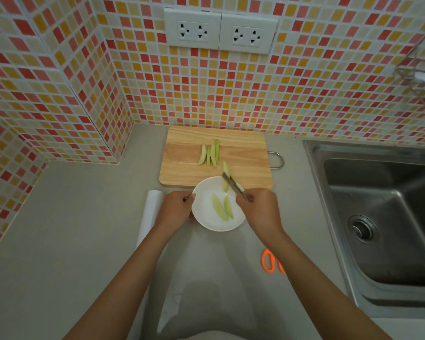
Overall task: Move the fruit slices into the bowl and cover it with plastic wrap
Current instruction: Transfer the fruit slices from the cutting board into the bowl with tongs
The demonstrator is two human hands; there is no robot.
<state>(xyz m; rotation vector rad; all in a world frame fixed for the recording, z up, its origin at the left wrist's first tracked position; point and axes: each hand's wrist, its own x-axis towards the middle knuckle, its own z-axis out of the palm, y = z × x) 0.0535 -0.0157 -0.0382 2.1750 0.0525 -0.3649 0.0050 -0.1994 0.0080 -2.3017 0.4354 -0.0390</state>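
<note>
Left hand (176, 207) grips white bowl (206, 223) rim, right hand (258, 207) fingers closed round knife (233, 186) tipping a fruit slice (225, 179) off the cutting board (182, 168); best keep blade low so remaining slices (210, 154) slide in cleanly.

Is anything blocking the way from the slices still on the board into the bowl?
Nothing visible does. The slices on the cutting board lie just behind the white bowl, whose near board-side rim is open; the right hand holds a knife there.
</note>
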